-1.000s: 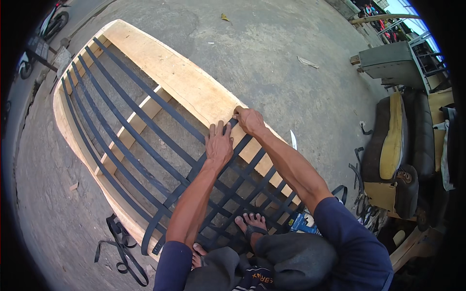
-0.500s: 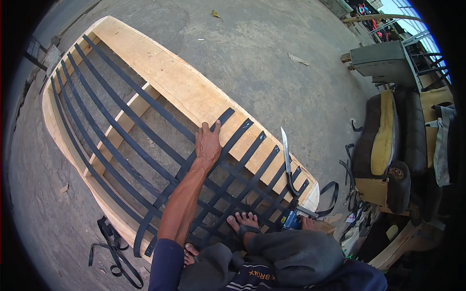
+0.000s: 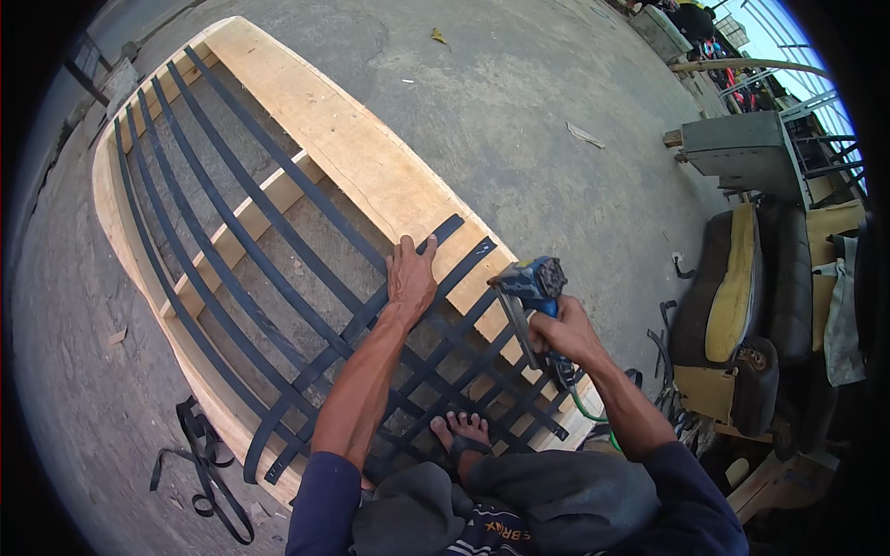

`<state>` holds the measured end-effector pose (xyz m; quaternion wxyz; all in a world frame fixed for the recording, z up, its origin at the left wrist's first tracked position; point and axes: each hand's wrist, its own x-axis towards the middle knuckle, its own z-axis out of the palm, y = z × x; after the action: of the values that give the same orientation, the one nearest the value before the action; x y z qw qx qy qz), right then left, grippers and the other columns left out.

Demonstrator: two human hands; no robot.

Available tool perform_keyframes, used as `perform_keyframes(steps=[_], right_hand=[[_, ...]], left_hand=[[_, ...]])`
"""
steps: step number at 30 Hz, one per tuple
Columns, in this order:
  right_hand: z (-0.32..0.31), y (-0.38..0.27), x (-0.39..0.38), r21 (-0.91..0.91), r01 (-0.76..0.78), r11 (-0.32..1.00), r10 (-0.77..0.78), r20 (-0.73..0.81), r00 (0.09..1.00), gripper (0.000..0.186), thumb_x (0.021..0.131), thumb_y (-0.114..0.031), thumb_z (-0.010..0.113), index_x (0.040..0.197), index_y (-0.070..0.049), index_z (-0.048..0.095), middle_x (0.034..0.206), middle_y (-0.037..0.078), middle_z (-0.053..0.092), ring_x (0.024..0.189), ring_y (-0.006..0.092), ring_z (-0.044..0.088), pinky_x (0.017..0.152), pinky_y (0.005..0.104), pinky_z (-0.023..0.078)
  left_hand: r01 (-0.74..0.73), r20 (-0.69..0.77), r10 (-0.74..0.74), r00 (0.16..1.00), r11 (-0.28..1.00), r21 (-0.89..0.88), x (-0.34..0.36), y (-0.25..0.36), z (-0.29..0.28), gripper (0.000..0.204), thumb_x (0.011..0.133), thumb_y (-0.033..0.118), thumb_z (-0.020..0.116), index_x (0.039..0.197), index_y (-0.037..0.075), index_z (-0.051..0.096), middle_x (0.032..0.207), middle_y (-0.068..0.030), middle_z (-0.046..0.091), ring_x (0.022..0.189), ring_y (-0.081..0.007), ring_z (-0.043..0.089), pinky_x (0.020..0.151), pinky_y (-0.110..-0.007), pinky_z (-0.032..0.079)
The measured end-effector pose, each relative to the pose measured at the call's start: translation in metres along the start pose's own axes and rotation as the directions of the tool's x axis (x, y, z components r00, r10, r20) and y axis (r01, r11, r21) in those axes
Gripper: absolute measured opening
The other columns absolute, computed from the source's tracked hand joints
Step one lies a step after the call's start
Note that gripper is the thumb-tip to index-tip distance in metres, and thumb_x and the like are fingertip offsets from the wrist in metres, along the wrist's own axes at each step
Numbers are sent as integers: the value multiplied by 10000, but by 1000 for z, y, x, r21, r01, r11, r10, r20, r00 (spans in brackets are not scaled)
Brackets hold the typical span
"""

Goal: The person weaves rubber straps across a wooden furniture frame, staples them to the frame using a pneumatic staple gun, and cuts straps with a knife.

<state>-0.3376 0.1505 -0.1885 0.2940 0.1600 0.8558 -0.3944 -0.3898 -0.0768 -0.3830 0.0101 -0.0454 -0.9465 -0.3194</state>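
My left hand [image 3: 410, 276] lies spread on a black webbing strap [image 3: 443, 233], pressing it against the pale plywood panel [image 3: 334, 139] of a large wooden frame [image 3: 104, 199]. The strap's free end sticks out beyond the thumb. My right hand [image 3: 567, 332] is wrapped around the handle of a blue and black staple gun [image 3: 530, 283] with a green air hose [image 3: 582, 405]. Its nose is over the panel's edge, right of my left hand and apart from the strap under that hand. Other straps cross in a weave near my feet; some ends are stapled down.
A loose coil of black webbing [image 3: 199, 463] lies on the concrete at the left. My sandalled foot [image 3: 461, 433] is among the woven straps. At the right stand dark seat cushions [image 3: 788, 306] and a grey cabinet [image 3: 737, 144], with scraps on the ground.
My right hand has come up from low beside the frame, bringing the staple gun over the panel. The knife seen before on the straps no longer shows. My left hand stays on its strap.
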Motion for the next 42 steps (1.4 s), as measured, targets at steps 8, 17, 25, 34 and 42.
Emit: perform_keyframes(steps=[8, 17, 25, 34, 42], right_hand=[[39, -74, 134, -293, 117, 949, -166, -147, 975, 354, 798, -257, 621, 889, 75, 705, 667, 214, 696, 678, 326, 740, 697, 407, 568], [40, -52, 143, -367, 68, 928, -137, -167, 976, 359, 795, -266, 634, 821, 84, 709, 673, 233, 696, 702, 341, 747, 729, 428, 573], [41, -49, 140, -334, 52, 941, -109, -153, 982, 371, 789, -264, 625, 833, 95, 709, 680, 248, 695, 715, 346, 751, 734, 430, 576], [28, -55, 158, -360, 66, 930, -76, -14, 997, 355, 772, -220, 607, 828, 116, 709, 671, 225, 706, 620, 286, 735, 656, 399, 587], [26, -35, 153, -240, 131, 962, -142, -32, 989, 299, 797, -197, 614, 717, 84, 675, 632, 190, 690, 540, 245, 696, 570, 379, 564]], left_hand=[[49, 79, -48, 996, 999, -7, 4, 1, -3, 631, 825, -17, 563, 1440, 123, 566, 1085, -190, 488, 1077, -391, 537, 895, -486, 449], [41, 71, -39, 997, 999, -19, 4, 6, -11, 633, 828, -14, 568, 1445, 124, 567, 1086, -200, 496, 1079, -395, 546, 895, -481, 454], [9, 128, -15, 992, 999, 49, 2, -1, -9, 639, 835, 21, 598, 1464, 114, 535, 1100, -201, 503, 1061, -398, 560, 885, -478, 474], [-92, 77, 84, 994, 990, 110, -19, -9, -22, 551, 917, 70, 589, 1461, 44, 505, 1251, -230, 528, 1172, -402, 510, 1020, -480, 439], [394, -290, -363, 886, 917, 58, -203, -78, -91, 494, 898, 16, 599, 1383, -38, 523, 1302, -273, 483, 1236, -427, 449, 1056, -500, 392]])
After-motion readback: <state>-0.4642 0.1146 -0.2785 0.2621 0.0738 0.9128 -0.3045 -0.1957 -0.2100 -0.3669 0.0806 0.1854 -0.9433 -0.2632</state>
